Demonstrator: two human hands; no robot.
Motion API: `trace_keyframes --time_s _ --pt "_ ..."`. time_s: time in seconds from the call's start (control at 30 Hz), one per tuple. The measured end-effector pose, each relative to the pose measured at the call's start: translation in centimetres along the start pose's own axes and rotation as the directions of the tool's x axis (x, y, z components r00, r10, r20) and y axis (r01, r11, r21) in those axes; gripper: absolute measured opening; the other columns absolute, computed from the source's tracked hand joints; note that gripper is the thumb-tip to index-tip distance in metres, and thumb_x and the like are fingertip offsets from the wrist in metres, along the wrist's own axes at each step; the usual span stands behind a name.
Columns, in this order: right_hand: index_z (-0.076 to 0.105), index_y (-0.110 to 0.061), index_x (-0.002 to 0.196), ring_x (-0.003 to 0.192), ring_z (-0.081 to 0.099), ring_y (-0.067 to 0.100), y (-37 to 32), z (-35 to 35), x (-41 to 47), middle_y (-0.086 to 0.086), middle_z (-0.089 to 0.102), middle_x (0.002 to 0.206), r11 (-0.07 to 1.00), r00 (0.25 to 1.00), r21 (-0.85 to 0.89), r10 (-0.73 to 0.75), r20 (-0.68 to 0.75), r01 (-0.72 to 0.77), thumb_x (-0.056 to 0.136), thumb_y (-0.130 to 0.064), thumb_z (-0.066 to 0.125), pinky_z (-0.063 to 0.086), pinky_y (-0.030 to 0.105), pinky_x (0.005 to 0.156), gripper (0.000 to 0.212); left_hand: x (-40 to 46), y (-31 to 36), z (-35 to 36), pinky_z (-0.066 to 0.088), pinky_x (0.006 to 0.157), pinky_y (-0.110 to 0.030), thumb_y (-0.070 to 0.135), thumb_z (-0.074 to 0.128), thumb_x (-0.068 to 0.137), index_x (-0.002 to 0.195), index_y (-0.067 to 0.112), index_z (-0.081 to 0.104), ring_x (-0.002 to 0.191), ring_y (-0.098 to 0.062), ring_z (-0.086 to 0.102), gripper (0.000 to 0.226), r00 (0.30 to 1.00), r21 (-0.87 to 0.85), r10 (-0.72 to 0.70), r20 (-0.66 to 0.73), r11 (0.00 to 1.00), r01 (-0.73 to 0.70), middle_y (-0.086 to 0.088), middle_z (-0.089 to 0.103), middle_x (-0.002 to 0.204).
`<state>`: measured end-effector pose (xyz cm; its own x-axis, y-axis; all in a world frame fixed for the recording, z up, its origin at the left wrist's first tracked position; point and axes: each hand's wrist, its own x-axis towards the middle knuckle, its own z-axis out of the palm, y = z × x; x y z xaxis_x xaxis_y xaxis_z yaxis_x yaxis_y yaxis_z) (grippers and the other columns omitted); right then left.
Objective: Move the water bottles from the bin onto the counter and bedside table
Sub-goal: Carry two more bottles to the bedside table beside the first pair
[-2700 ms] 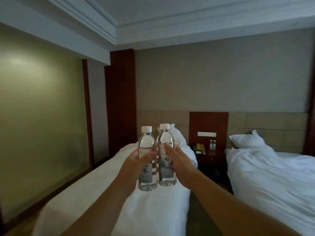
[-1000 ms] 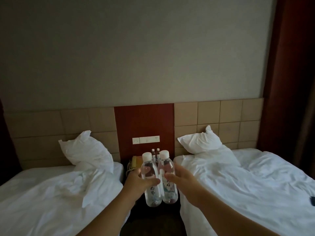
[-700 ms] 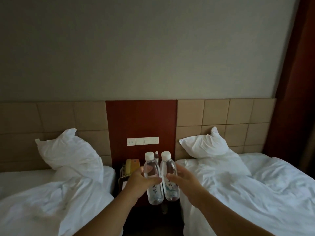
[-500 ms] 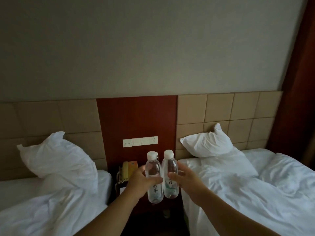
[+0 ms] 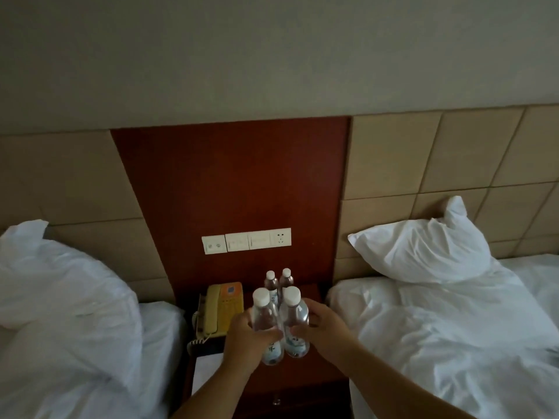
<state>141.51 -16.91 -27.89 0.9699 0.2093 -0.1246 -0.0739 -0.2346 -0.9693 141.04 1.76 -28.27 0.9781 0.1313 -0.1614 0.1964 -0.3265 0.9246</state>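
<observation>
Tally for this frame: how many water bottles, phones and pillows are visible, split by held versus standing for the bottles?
Bottles held: 2, one in the left hand at, one in the right hand at
Bottles standing on the bedside table: 2, at and
Phones: 1
Pillows: 2, at and
Total: 7
</observation>
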Motion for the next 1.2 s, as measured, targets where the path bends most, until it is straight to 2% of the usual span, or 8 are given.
trace_keyframes --time_s 0.1,0.27,0.4,0.53,0.7,0.87,1.03,1.2 --pt "0.067 -0.056 0.104 0.106 0.069 -0.001 3.0 -1.1 6.5 -0.018 0.074 0.113 0.999 0.998 0.004 0.042 0.043 -0.042 0.08 -0.022 0.076 0.057 0.03 0.091 0.043 6.4 -2.3 2.3 0.045 0.059 -0.014 0.025 0.093 0.066 0.083 0.035 0.066 0.072 0.016 0.066 0.033 1.0 0.018 0.003 -0.005 1.0 -0.003 0.037 0.07 0.077" --pt "0.065 -0.053 0.108 0.106 0.068 -0.003 10.7 -1.0 15.6 -0.024 0.072 0.113 0.994 0.995 0.035 0.1 -0.022 -0.099 0.085 -0.015 0.075 0.059 0.022 0.083 0.045 16.0 -8.0 6.0 0.056 0.067 -0.023 0.028 0.094 0.064 0.094 0.026 0.071 0.08 -0.003 0.073 0.037 1.0 0.058 0.013 -0.027 0.998 -0.011 0.01 0.077 0.084" --pt "0.066 -0.039 0.109 0.098 0.071 -0.002 17.4 -0.2 21.6 -0.02 0.076 0.106 0.977 0.978 0.105 0.195 -0.074 -0.187 0.083 -0.009 0.08 0.058 0.016 0.072 0.042 22.5 -13.6 8.7 0.062 0.071 -0.031 0.027 0.094 0.062 0.094 0.024 0.072 0.081 -0.008 0.074 0.039 0.999 0.075 0.025 -0.029 0.997 -0.023 0.004 0.077 0.087" --pt "0.058 -0.031 0.123 0.094 0.066 -0.014 23.5 1.0 25.8 -0.014 0.071 0.109 0.95 0.951 0.146 0.292 -0.105 -0.276 0.078 -0.01 0.085 0.054 0.008 0.065 0.056 27.2 -19.1 10.9 0.062 0.068 -0.031 0.029 0.093 0.065 0.094 0.025 0.073 0.08 -0.006 0.074 0.035 0.998 0.073 0.05 -0.026 0.996 -0.048 0.002 0.076 0.089" --pt "0.057 -0.04 0.117 0.102 0.068 -0.003 27.8 1.4 28.4 -0.019 0.072 0.112 0.941 0.934 0.145 0.326 -0.146 -0.306 0.075 -0.012 0.087 0.057 0.013 0.071 0.059 29.9 -23.0 12.5 0.051 0.058 -0.011 0.032 0.092 0.065 0.091 0.055 0.063 0.081 0.006 0.068 0.046 0.989 0.086 0.108 -0.105 0.991 -0.099 0.014 0.07 0.089" --pt "0.055 -0.04 0.122 0.103 0.067 -0.004 28.2 0.8 30.7 -0.023 0.071 0.112 0.948 0.933 0.1 0.315 -0.174 -0.301 0.078 -0.014 0.086 0.056 0.014 0.075 0.059 31.5 -23.5 13.2 0.05 0.069 -0.016 0.038 0.089 0.07 0.12 0.037 0.058 0.095 0.004 0.063 0.058 0.991 0.058 0.062 -0.12 0.997 -0.055 0.017 0.064 0.107" --pt "0.051 -0.034 0.134 0.114 0.063 0.002 28.1 0.6 31.9 -0.018 0.066 0.123 0.953 0.942 0.081 0.302 -0.143 -0.293 0.079 -0.019 0.085 0.056 0.025 0.093 0.067 31.4 -24.3 13.2 0.055 0.076 -0.02 0.032 0.091 0.07 0.124 0.03 0.054 0.099 0.002 0.065 0.065 0.994 0.033 0.026 -0.11 0.999 -0.023 0.015 0.064 0.115" --pt "0.052 -0.044 0.122 0.12 0.062 0.006 28.7 0.2 31.9 -0.016 0.066 0.127 0.951 0.942 0.073 0.307 -0.138 -0.3 0.079 -0.019 0.086 0.055 0.036 0.102 0.06 31.2 -24.4 13.5 0.049 0.07 -0.009 0.032 0.091 0.068 0.123 0.041 0.048 0.098 0.025 0.055 0.07 0.993 0.035 0.007 -0.118 0.999 -0.002 0.027 0.055 0.113"
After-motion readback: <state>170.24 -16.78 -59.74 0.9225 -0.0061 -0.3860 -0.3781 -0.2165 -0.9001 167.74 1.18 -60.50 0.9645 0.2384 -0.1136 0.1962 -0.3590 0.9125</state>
